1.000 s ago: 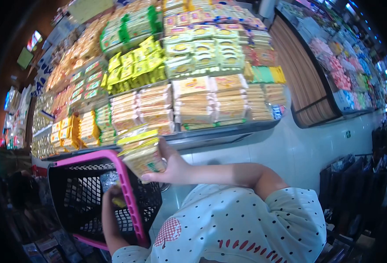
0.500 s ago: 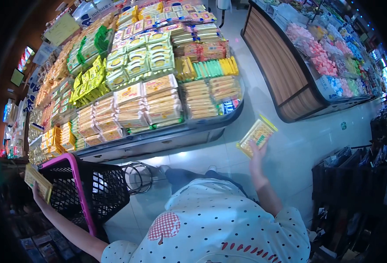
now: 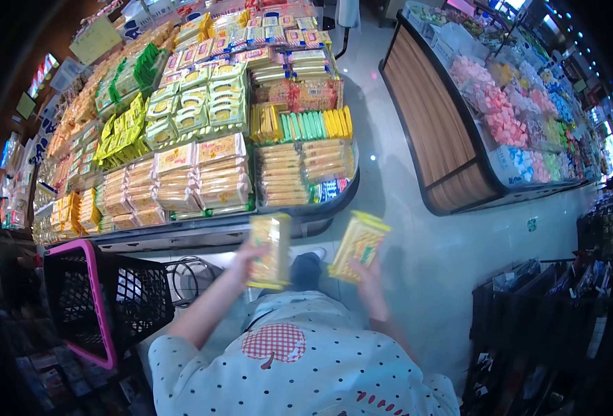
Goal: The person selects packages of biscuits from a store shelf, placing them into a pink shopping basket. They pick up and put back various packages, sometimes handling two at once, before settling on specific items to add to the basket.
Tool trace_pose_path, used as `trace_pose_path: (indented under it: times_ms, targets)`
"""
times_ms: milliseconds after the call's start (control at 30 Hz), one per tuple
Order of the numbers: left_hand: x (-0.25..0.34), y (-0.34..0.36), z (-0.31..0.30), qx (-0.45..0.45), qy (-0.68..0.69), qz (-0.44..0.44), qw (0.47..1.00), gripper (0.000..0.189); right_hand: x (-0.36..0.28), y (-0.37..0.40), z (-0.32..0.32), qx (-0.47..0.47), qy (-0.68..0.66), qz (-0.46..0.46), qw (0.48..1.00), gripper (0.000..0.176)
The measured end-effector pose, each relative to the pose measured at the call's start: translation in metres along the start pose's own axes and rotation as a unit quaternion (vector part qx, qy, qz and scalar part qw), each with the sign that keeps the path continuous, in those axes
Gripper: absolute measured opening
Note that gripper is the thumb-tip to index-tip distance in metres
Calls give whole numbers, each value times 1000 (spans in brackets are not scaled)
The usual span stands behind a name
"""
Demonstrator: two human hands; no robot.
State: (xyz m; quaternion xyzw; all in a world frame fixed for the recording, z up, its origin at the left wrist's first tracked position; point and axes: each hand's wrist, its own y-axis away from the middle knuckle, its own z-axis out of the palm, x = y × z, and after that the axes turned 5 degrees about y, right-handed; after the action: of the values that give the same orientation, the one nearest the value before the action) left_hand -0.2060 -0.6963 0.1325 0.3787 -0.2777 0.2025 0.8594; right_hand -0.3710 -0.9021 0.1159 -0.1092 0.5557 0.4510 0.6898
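In front of my body, my left hand [image 3: 248, 259] grips one packet of crackers [image 3: 270, 248] by its left side. The wrapper is clear with yellow ends, and motion blurs it a little. A similar cracker packet [image 3: 360, 244] with green print is held in my right hand [image 3: 369, 276], gripped at its lower right edge and tilted. The two packets are apart, side by side, with floor and a shoe visible between them. Beyond them rises a display [image 3: 202, 166] stacked with packaged biscuits.
A black shopping basket [image 3: 134, 295] with a pink handle [image 3: 97, 305] stands to the left. At the right is a wood-sided counter [image 3: 445, 132] heaped with pastel wrapped sweets [image 3: 504, 114]. Dark racks [image 3: 549, 312] line the lower right, beside the tiled floor [image 3: 424, 277].
My left hand has swung from beside the basket to in front of my body, bringing its packet along. My right hand has moved left and down with the other packet, closer to the first.
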Motion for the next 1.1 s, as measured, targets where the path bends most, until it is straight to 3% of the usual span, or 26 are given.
trace_pose_path:
  times_ms: [67,133,233,300,367,433,567,700,767,833,900,933,967,1000,1033,1067,1100]
  targets:
    - [-37,-40,11,-91,4,-4,996,63,3,-12,5,-45,23,-11,999,66]
    - [-47,-56,44,-82,5,16,996,64,4,-27,4,-87,101,-52,990,61]
    - [-32,-69,79,-87,-12,20,996,66,-20,-52,7,-86,124,-26,988,53]
    - [-21,-90,84,-92,-15,14,996,66,-24,-78,5,-96,142,-17,985,51]
    - [-23,-118,79,-79,-81,70,991,70,-31,-107,8,-107,162,-5,981,49]
    - [-19,-143,80,-69,-53,100,991,67,-38,-134,15,-104,259,-4,960,50]
    - [-2,-173,82,-7,-6,115,993,58,-53,-183,32,-122,281,25,952,50]
    - [14,-184,79,83,-26,118,989,61,-49,-220,35,-168,206,48,963,49]
    - [13,-188,66,172,-243,265,917,66,-45,-236,31,-166,200,33,965,52]
    - [26,-178,59,264,-361,237,862,70,-46,-254,32,-166,246,15,955,56]
    - [40,-172,56,322,-443,207,811,70,-52,-274,35,-219,326,-14,919,61]
    - [44,-171,55,332,-435,202,812,70,-49,-283,37,-237,353,-88,901,66]
    - [47,-170,55,350,-467,221,781,69,-52,-294,38,-247,357,-83,897,66]
    - [48,-171,53,366,-498,240,749,69,-61,-302,48,-274,461,-139,832,68]
    - [49,-173,52,374,-493,236,749,69,-68,-310,60,-297,554,-196,752,70]
    - [49,-177,51,393,-522,240,718,67,-75,-317,73,-305,555,-195,749,70]
    - [49,-181,51,410,-551,245,685,66,-81,-324,87,-338,606,-235,681,71]
